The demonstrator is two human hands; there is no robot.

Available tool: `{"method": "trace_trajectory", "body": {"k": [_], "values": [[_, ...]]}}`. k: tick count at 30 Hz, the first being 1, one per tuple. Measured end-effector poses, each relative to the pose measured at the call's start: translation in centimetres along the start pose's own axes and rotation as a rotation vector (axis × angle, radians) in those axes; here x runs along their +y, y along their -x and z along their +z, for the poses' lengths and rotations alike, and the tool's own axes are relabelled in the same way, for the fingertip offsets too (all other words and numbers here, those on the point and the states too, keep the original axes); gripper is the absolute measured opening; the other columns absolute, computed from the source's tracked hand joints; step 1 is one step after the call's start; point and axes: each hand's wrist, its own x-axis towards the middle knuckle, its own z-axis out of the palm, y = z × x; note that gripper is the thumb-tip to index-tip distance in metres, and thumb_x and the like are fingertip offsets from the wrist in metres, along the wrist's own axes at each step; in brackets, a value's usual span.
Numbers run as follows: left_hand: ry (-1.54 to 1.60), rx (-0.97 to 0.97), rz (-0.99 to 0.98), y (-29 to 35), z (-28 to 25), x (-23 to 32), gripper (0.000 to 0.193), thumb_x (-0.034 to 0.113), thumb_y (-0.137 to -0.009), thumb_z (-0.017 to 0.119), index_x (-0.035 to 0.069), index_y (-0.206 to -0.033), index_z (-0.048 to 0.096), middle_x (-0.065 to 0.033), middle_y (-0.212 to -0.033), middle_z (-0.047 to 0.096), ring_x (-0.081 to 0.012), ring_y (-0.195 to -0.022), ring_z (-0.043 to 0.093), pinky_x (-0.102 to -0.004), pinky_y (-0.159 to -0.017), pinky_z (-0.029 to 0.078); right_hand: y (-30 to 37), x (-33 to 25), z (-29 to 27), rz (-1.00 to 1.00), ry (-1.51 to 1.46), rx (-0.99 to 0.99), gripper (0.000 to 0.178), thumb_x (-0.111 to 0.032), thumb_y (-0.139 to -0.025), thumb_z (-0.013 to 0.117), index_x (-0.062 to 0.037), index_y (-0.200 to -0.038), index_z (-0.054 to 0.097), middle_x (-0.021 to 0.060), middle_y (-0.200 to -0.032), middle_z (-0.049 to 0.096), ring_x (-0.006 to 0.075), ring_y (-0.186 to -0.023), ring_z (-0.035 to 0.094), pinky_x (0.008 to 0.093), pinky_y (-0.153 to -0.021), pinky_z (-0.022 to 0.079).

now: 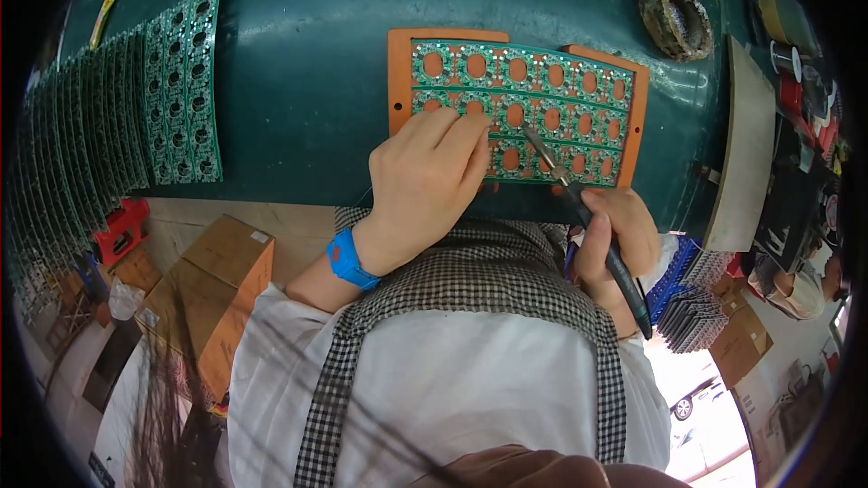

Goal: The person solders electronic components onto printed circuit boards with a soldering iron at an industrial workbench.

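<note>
A green circuit board panel (561,89) with rows of oval openings lies in an orange-brown frame (398,72) on the table before me. My right hand (624,230) grips a soldering iron (583,203) by its dark handle. The iron's metal tip slants up and left to the middle row of the panel. My left hand (429,163), with a blue band on its wrist, is closed over the panel's lower left part. Its fingers are curled together near the iron's tip; what they pinch, if anything, is hidden.
Many similar board panels (181,90) stand in a row at the left of the green table (307,63). A round, crusted ring-shaped holder (675,21) sits at the far right. Cardboard boxes (212,262) are below the table's left side. A pale board (743,145) edges the right.
</note>
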Motion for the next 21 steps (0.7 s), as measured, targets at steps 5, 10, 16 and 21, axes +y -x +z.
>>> {"method": "trace_trajectory", "body": {"k": [5, 10, 16, 21], "values": [[-0.022, 0.001, 0.013, -0.1, 0.3, 0.2, 0.013, 0.006, -0.073, 0.067, 0.008, -0.086, 0.063, -0.0030, -0.073, 0.055, -0.0182, -0.064, 0.058, -0.0305, -0.050, 0.046, -0.2, 0.1, 0.9, 0.031, -0.021, -0.034, 0.009, 0.000, -0.072, 0.062, 0.0035, -0.080, 0.065, 0.0126, -0.066, 0.063, 0.0237, -0.054, 0.061, 0.0308, -0.051, 0.049], [-0.043, -0.014, -0.001, 0.1, 0.6, 0.1, 0.013, 0.006, -0.073, 0.067, 0.008, -0.085, 0.064, -0.0023, -0.073, 0.055, -0.0179, -0.066, 0.057, -0.0300, -0.051, 0.047, -0.3, 0.7, 1.3, -0.030, -0.063, -0.030, 0.008, 0.000, -0.072, 0.062, 0.0032, -0.078, 0.065, 0.0125, -0.066, 0.063, 0.0231, -0.052, 0.060, 0.0298, -0.049, 0.048], [-0.079, -0.024, 0.027, -0.7, -0.2, 0.2, 0.014, 0.006, -0.073, 0.067, 0.009, -0.086, 0.064, -0.0024, -0.074, 0.055, -0.0184, -0.067, 0.057, -0.0296, -0.052, 0.047, -0.6, 0.3, 1.1, -0.107, 0.003, -0.034, 0.009, 0.001, -0.070, 0.060, 0.0042, -0.077, 0.065, 0.0131, -0.064, 0.062, 0.0229, -0.052, 0.060, 0.0299, -0.049, 0.048], [-0.051, 0.017, -0.021, -2.2, -0.2, -0.5, 0.013, 0.005, -0.073, 0.067, 0.008, -0.085, 0.061, -0.0037, -0.075, 0.055, -0.0214, -0.070, 0.057, -0.0309, -0.053, 0.048, -1.8, 0.4, 0.8, 0.060, -0.021, 0.044, 0.010, 0.000, -0.073, 0.060, 0.0045, -0.080, 0.065, 0.0120, -0.066, 0.063, 0.0229, -0.055, 0.062, 0.0312, -0.052, 0.049]]}}
